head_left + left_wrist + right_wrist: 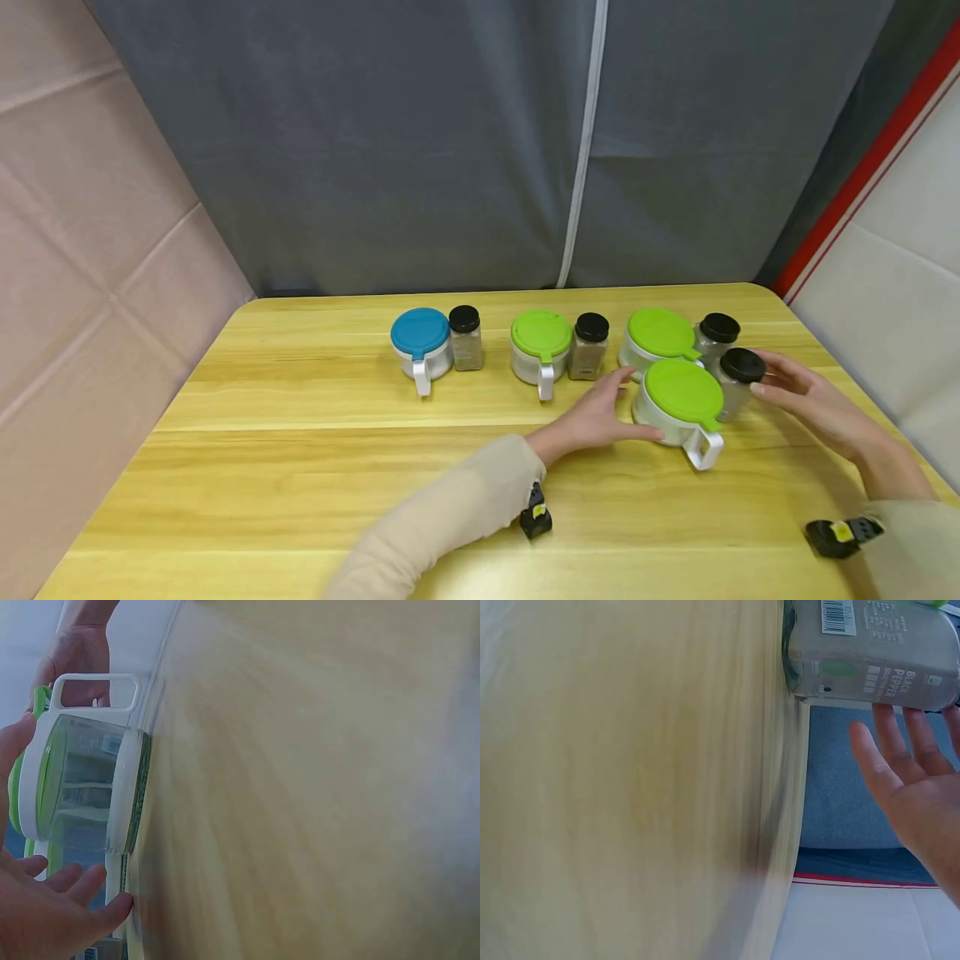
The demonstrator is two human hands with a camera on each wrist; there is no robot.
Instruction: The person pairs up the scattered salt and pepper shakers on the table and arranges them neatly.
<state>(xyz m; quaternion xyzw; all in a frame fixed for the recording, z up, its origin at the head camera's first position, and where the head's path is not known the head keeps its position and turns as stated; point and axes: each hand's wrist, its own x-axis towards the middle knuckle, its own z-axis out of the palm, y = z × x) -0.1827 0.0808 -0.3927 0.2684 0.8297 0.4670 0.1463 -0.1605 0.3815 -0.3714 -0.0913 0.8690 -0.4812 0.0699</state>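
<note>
My left hand (596, 417) reaches to the left side of the front seasoning pot (684, 390), which has a green lid, clear sides and a white handle. Its thumb and fingers are spread apart; in the left wrist view the fingers (88, 883) extend beside the pot's clear wall. Just right of that pot stands a black-capped spice jar (732, 400), labelled black pepper in the right wrist view. My right hand (821, 408) is at the jar's right side, with fairly straight fingertips (885, 720) right at its wall. Both containers stand upright.
Behind them stand another green-lidded pot (660, 332) and black-capped jar (717, 332). Further left are a green-lidded pot (540, 333) with a jar (588, 350), then a blue-lidded pot (420, 333) with a jar (467, 342). A grey curtain (375, 150) hangs behind the wooden table (262, 467).
</note>
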